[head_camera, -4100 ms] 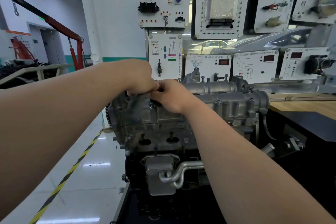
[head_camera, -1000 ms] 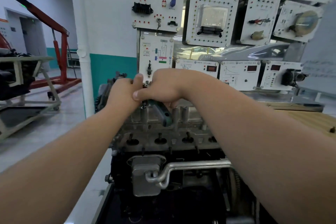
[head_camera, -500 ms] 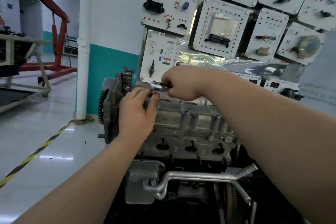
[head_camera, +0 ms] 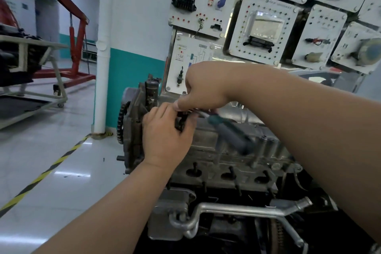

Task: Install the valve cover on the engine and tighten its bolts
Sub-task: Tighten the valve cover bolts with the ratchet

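1. The valve cover (head_camera: 208,142) sits on top of the engine (head_camera: 226,175), a pale cast-metal piece running from the toothed wheel (head_camera: 121,123) at the left end away to the right.
2. It looks rigid and fairly heavy, with ribs and bolt bosses along its near edge. Since it appears already seated, it probably needs no lifting, only even clamping (a cast flange is likely to crack or warp if one bolt is pulled down hard ahead of the others).
3. The thing to take hold of now is the ratchet (head_camera: 231,134). Its teal-and-grey handle should give the leverage and looks grippy, while the bare steel near the head is likely slick.
4. The left hand (head_camera: 165,138) rests on the left end of the cover, its fingers curled round the ratchet's dark head to steady it on a bolt there. That bolt is hidden under the fingers.
5. The right hand (head_camera: 204,88) comes in from above and grasps the ratchet's shank just beside the head, with the thumb pressing down next to the left fingers. The handle juts out free toward the lower right.
6. Both hands meet at the cover's left end. Another bolt (head_camera: 264,137) stands further right along the near edge, well apart from them.
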`<state>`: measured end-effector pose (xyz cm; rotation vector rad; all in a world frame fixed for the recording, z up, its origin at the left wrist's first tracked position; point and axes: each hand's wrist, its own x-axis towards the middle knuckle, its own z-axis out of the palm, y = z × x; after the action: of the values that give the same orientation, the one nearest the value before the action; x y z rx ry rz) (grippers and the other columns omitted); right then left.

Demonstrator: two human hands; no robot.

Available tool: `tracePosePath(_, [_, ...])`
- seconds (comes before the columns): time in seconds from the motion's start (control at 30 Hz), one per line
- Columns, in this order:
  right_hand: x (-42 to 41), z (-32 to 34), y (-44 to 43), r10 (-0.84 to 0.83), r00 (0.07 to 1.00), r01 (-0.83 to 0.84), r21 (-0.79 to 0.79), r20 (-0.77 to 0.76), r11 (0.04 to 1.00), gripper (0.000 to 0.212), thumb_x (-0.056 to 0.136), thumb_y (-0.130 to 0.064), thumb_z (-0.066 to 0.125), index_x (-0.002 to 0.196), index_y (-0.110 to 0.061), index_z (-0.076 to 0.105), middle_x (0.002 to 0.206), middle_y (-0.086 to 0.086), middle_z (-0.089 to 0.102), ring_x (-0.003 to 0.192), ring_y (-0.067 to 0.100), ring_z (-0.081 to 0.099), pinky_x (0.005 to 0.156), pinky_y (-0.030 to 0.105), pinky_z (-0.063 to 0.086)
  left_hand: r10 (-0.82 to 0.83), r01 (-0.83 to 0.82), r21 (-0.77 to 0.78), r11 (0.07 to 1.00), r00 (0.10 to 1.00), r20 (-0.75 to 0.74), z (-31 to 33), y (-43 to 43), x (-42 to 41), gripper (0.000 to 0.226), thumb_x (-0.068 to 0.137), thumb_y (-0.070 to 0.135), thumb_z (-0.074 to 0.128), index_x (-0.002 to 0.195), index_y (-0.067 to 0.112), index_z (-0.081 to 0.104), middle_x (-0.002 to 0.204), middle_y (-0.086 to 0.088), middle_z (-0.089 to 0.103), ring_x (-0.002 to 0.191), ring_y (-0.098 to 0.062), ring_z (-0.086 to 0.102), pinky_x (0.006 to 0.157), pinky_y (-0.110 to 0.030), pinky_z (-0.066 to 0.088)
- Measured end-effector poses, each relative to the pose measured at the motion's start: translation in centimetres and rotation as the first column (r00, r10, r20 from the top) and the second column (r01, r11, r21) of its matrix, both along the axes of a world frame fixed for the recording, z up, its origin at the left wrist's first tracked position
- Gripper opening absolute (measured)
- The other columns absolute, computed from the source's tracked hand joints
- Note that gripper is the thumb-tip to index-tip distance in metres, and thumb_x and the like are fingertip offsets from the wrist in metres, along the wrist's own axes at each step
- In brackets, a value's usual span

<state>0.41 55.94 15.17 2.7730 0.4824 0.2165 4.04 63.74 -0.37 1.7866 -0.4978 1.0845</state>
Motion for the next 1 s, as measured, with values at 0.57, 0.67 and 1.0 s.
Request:
tracePosePath(0.57, [0.1,0.2,-0.2,0.022,1.000,-0.022,-0.014,-0.011,1.000,0.035,0.091,-0.045,0.056,0.099,-0.015,0.072,0.080,-0.001,0.075,0.075,0.010,0.069,0.064,0.027,0.050,0.158,-0.163,0.196,0.967,0.986,0.045,0.5,-0.1,0.6,0.027,0.093,0.035,0.045,0.074,0.018,0.055,0.065,0.008,0.052,0.065,-0.017,0.051,0.063,-0.030,0.038])
tracePosePath(0.67, [0.5,-0.7,0.4,-0.009,0.997,0.019,0.125,-0.076,0.992,0.043,0.094,-0.045,0.048,0.082,-0.010,0.071,0.064,0.001,0.072,0.050,0.010,0.067,0.053,0.022,0.045,0.224,-0.251,0.159,0.955,0.960,0.169,-0.3,-0.2,0.7,0.014,0.086,0.017,0.060,0.075,0.009,0.063,0.073,-0.001,0.061,0.077,-0.016,0.051,0.072,-0.028,0.038])
tracePosePath(1.0, [-0.1,0.2,-0.4,0.071,0.997,-0.070,-0.089,0.016,0.994,0.058,0.087,-0.035,0.068,0.140,-0.022,0.046,0.127,-0.002,0.057,0.098,0.014,0.049,0.081,0.026,0.036,0.218,-0.235,0.227,0.945,0.971,0.096,-0.2,-0.4,0.5,0.042,0.094,0.034,0.030,0.080,0.009,0.061,0.077,-0.003,0.062,0.074,-0.025,0.054,0.071,-0.035,0.038])
